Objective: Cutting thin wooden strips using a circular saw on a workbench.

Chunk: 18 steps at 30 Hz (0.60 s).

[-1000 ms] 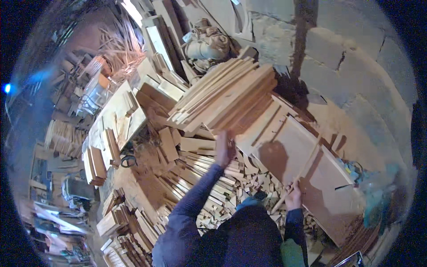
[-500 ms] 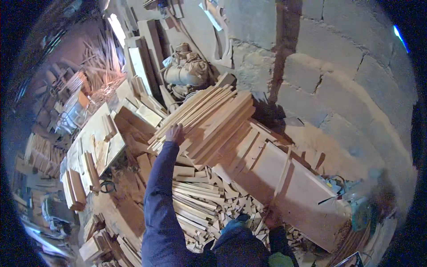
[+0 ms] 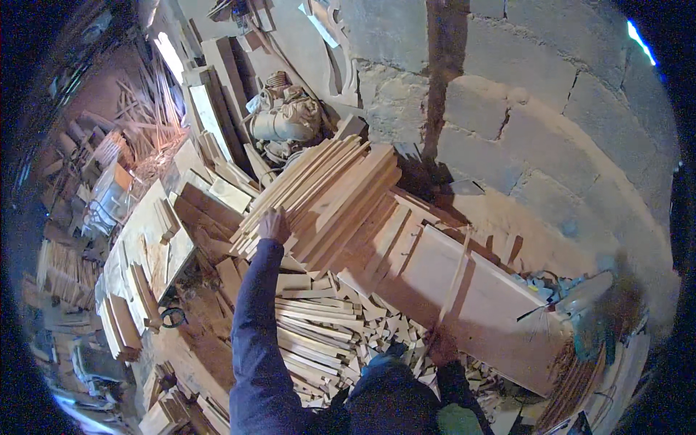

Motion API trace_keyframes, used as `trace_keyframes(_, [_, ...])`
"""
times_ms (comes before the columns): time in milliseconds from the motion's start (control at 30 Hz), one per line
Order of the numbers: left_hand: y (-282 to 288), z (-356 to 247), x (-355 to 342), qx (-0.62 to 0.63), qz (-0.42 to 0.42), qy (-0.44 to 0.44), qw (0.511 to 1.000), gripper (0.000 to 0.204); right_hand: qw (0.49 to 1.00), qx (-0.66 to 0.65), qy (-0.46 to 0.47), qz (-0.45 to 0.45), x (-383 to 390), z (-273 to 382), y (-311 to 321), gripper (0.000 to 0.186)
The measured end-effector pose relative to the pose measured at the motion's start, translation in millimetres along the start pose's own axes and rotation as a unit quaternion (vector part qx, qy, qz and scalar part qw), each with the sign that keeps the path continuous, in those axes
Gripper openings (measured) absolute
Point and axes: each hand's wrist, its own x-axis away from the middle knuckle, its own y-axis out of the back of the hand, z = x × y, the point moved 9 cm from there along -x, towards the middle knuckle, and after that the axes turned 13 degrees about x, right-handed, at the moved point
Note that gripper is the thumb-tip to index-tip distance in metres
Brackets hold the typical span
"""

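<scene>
A slanting stack of long pale wooden strips (image 3: 308, 181) lies in the middle, with thicker planks along its right side. My left hand (image 3: 274, 225) is at the near left ends of these strips, its fingers curled over one of them. Low in the picture, my right hand (image 3: 443, 349) closes around the lower end of a thin wooden strip (image 3: 455, 283). That strip runs up and away across a broad, flat wooden panel (image 3: 500, 304). The fingers of my right hand are partly in shadow.
Below the stack are more loose strips (image 3: 312, 326) and a heap of small offcuts (image 3: 384, 330). A dusty motor-like machine (image 3: 286, 116) sits beyond the stack. On the left stands a pale board (image 3: 148, 232) bearing wood pieces. A block wall (image 3: 544, 138) rises at right.
The whole view has shifted slightly, so the scene sits a little further left. My left hand has come slightly nearer along the strip ends. My right hand stays on the thin strip.
</scene>
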Motion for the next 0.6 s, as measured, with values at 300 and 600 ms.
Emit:
trace_keyframes(300, [2,-17,2,-0.034,-0.004,-0.082,0.996,0.019,0.964,0.26,0.061,-0.007,-7,2,4,0.025])
trace_keyframes(600, [13,4,-24,0.051,0.117,0.003,0.992,0.025,0.988,-0.056,-0.024,0.143,0,13,-65,0.025])
